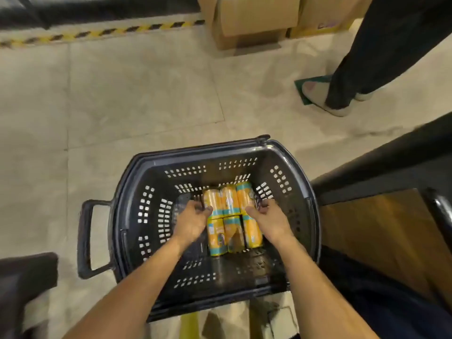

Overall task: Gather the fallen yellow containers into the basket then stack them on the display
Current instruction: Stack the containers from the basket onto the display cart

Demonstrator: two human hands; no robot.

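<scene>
Down inside the black perforated plastic basket (151, 182), both hands are reaching.
Left hand (193, 220) and right hand (266, 217) are curling half-closed fingers around the six lying yellow cylindrical containers (231, 217), basket walls well apart.

Six yellow containers (228, 217) lie side by side inside the black basket (137, 182).

Warm, dim indoor light; soft motion blur throughout, worst beyond the basket (288, 152), with wide-angle bending at the edges.

Yellow containers (228, 217) with teal bands, black perforated basket (137, 192), yellow-black striped floor tape (97, 33)
</scene>
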